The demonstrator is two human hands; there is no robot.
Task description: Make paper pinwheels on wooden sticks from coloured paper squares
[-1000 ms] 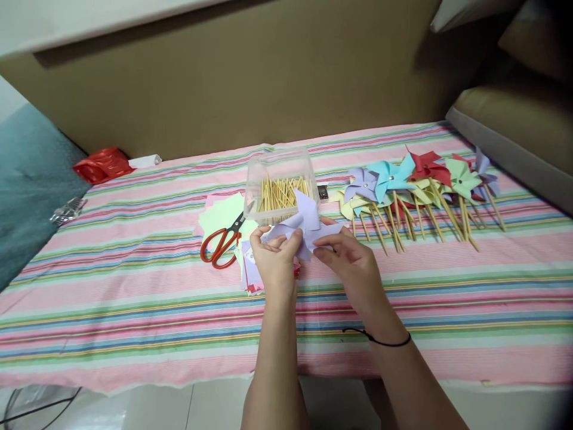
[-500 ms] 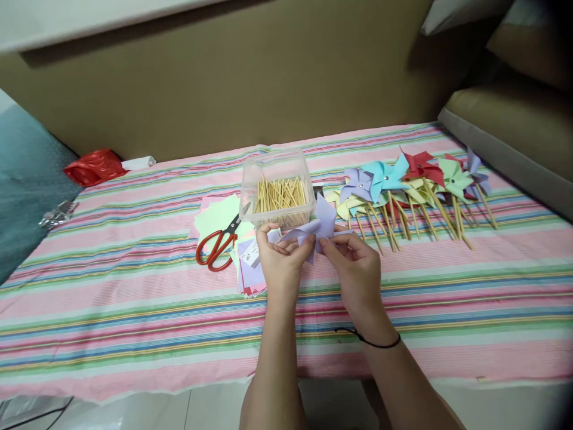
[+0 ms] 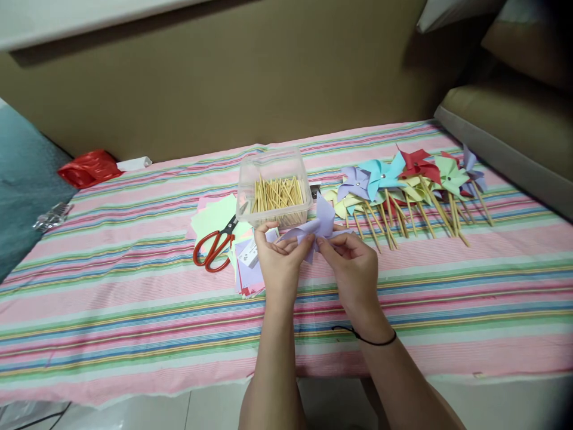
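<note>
Between my two hands is a purple paper pinwheel (image 3: 324, 217), its blades folded and curled. My left hand (image 3: 282, 263) pinches its left side and middle between thumb and fingers. With thumb and forefinger, my right hand (image 3: 355, 266) grips the pinwheel near its centre from the right. Fingers cover the centre, so any fastener there is hidden. Just beyond the hands stands a clear plastic box (image 3: 274, 216) of wooden sticks (image 3: 280, 194). Left of my left hand are red-handled scissors (image 3: 215, 248) and a small white box (image 3: 248, 255) on coloured paper squares (image 3: 250, 278).
Finished pinwheels on sticks (image 3: 385, 176) lie in a row at the right. A red plastic bag (image 3: 89, 168), a white object (image 3: 134, 163) and a clear wrapper (image 3: 52, 216) sit at the far left. Striped cloth (image 3: 134, 310) covers the table, with a sofa arm (image 3: 505, 131) at right.
The view has shifted slightly, moving the scene a little to the left. Both hands keep hold of the purple pinwheel in nearly the same pose.
</note>
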